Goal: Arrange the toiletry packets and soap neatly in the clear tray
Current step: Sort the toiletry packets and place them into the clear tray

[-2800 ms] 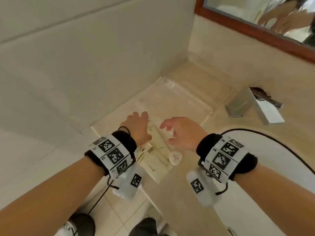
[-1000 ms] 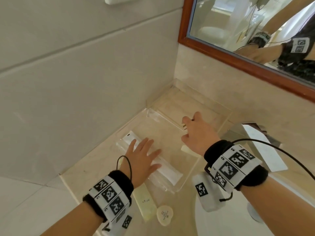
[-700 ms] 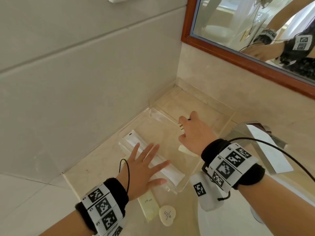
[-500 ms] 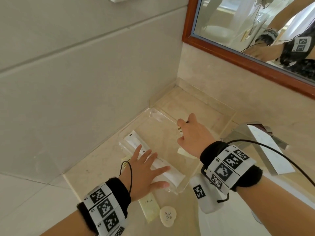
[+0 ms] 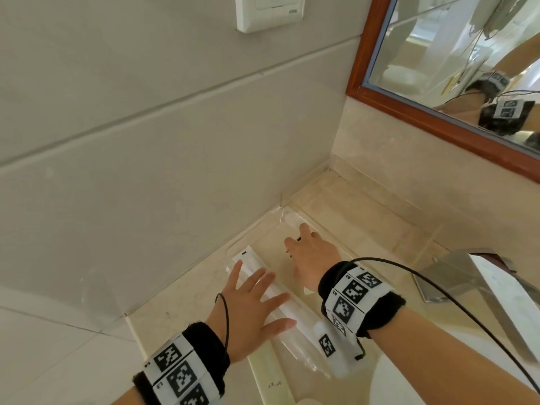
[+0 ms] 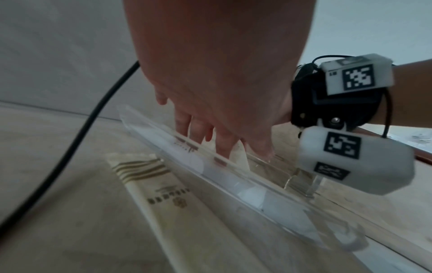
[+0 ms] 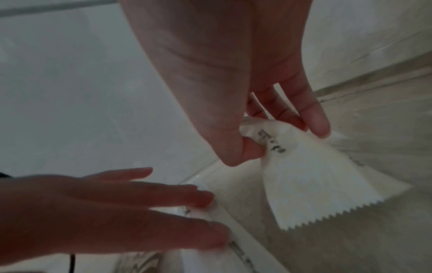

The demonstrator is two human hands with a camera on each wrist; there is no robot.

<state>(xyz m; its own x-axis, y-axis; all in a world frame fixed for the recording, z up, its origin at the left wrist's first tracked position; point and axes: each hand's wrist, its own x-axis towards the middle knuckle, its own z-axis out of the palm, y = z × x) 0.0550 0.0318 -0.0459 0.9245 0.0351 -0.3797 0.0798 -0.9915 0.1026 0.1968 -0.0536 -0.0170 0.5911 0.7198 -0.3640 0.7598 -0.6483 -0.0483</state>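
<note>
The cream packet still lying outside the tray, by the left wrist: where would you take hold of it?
Take the cream packet at its near end, from the counter side. It lies flat along the tray wall, so the tray side is blocked. It looks thin, so pinch it across the width.

long packet [image 5: 263, 276] inside tray [image 5: 285, 219]

Right hand [image 5: 312, 257] covers most of the small packet [image 7: 315, 184] in head view, only a sliver showing lower centre. Left hand [image 5: 251, 305] hides the middle of the long white packet [image 5: 251, 260]. Soap [image 5: 309, 401] cut off at bottom edge. Cream packet [image 6: 177, 199] print blurred, unreadable. Tray [image 6: 268, 190] far end hidden behind the palm.
</note>
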